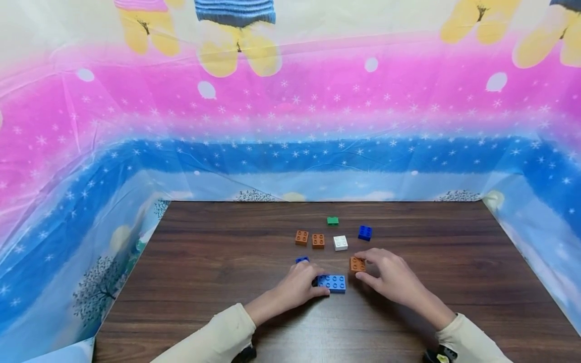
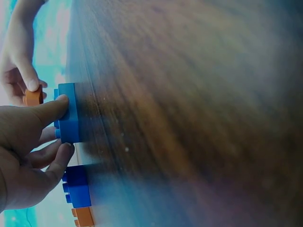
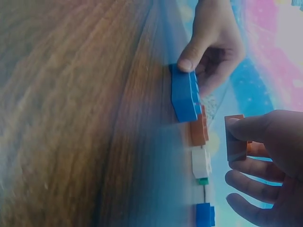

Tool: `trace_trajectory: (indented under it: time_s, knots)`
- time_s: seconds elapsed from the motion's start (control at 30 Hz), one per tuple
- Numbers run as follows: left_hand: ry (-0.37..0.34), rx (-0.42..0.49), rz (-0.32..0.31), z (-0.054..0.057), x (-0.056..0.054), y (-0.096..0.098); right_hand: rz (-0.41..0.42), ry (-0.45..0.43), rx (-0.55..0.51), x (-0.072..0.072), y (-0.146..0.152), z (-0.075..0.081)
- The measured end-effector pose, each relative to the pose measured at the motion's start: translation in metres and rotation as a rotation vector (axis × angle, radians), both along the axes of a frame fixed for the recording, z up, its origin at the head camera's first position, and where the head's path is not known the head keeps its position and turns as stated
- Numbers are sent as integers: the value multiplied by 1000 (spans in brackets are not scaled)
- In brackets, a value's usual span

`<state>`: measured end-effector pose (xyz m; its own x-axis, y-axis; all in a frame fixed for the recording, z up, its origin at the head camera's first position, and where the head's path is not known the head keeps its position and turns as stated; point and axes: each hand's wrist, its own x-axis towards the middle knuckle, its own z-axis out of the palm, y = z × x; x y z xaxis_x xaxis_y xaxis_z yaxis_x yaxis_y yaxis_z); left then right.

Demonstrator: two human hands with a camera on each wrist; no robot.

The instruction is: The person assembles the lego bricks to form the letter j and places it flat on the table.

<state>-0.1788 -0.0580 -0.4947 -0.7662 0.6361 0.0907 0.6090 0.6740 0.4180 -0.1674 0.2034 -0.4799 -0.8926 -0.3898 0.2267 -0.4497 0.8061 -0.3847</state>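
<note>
My left hand [image 1: 299,286] grips the left end of a light blue toy building brick [image 1: 335,284], thumb on its near side. The brick lies studs up on the table, longer than the others. To its right, my right hand [image 1: 394,276] pinches an orange brick [image 1: 357,265] between thumb and fingers. In the right wrist view this orange brick [image 3: 236,142] is raised off the tabletop. Just behind my left hand sits a dark blue brick [image 1: 301,259], partly hidden by the fingers in the head view; the left wrist view shows its side [image 2: 77,186].
Beyond the hands stand two orange bricks [image 1: 301,238], a white brick [image 1: 340,243], a dark blue brick [image 1: 365,233] and a small green brick [image 1: 333,221]. They rest on a dark wooden table [image 1: 218,242]. A printed cloth [image 1: 290,156] hangs around its back and sides.
</note>
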Motion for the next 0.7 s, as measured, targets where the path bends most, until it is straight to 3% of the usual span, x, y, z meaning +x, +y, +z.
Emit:
trace_trajectory:
  time_s: [0.7]
  knots:
    - [9, 7, -13, -2, -2, 0, 97, -25, 17, 11, -15, -12]
